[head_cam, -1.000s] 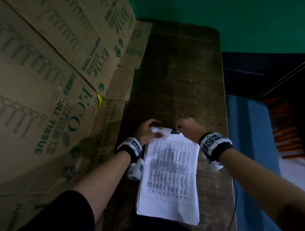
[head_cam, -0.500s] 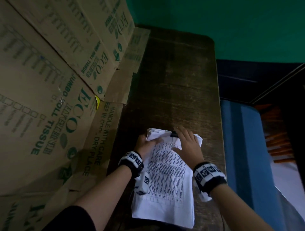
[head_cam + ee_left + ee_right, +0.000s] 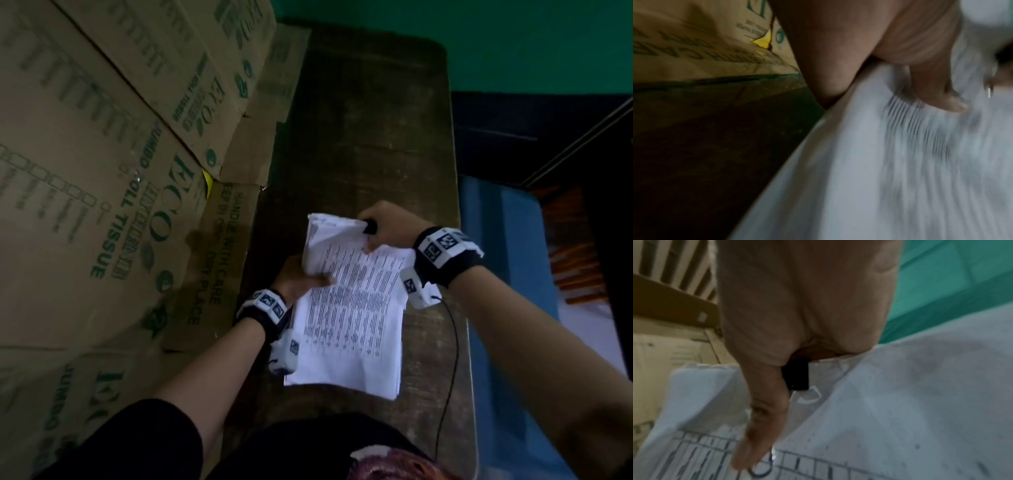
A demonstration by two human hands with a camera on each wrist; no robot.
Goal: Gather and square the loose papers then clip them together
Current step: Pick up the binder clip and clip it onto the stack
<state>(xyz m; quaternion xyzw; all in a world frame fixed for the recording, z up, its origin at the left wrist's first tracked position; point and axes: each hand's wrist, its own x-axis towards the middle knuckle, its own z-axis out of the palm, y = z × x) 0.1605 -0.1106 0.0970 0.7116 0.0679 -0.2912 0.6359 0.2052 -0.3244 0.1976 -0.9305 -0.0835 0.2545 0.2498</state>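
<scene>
One stack of papers (image 3: 352,315), printed with tables and lines of text, lying lengthwise on the dark wooden counter (image 3: 370,120), near edge toward the person. Far end lifted and bent; top left corner curled up and over.

One binder clip (image 3: 370,226), black, sitting on the far edge of the stack. In the right-wrist view its wire handles look folded down against the sheet, though blur leaves this uncertain.

Right hand (image 3: 387,224): fingers curled round the clip and the far right corner of the stack, pinching both.

Left hand (image 3: 301,277): gripping the left edge of the stack, thumb pressed on the top sheet, fingers under it.

Step in hand, as judged: the clipping stage, with the clip apparently seated and the bundle being raised or checked. Sheets at the near edge look roughly even; the curled far corner suggests the top is not fully square.

Next move calls for: flattening the curled corner, confirming every sheet sits inside the clip, then laying the bundle flat.

Surroundings: cardboard boxes (image 3: 102,171) stacked along the left of the counter; a thin black cable (image 3: 452,359) trailing from the right wrist.
</scene>
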